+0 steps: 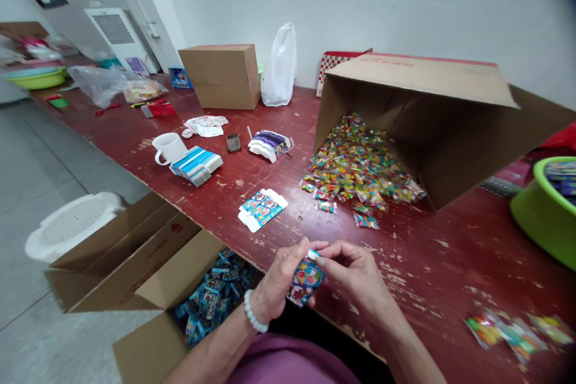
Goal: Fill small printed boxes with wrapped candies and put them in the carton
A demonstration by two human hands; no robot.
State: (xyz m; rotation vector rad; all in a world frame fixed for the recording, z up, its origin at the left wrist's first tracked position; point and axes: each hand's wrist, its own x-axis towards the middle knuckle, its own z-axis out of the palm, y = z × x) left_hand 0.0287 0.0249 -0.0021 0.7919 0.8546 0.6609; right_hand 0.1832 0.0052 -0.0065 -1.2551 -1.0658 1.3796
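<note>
Near the table's front edge, my left hand is closed around a small printed candy box, blue with colourful pictures. My right hand pinches the white flap at the top of that same box. What lies inside the box is hidden. A flattened box blank of similar print lies on the table just ahead of my hands. Beyond it to the right, small clear packets of colourful candy spill from a large cardboard box tipped on its side.
Below the table at left, an open carton holds many small blue boxes. A white mug and stacked blue-striped box blanks stand left. A green basin and loose candy packets are right.
</note>
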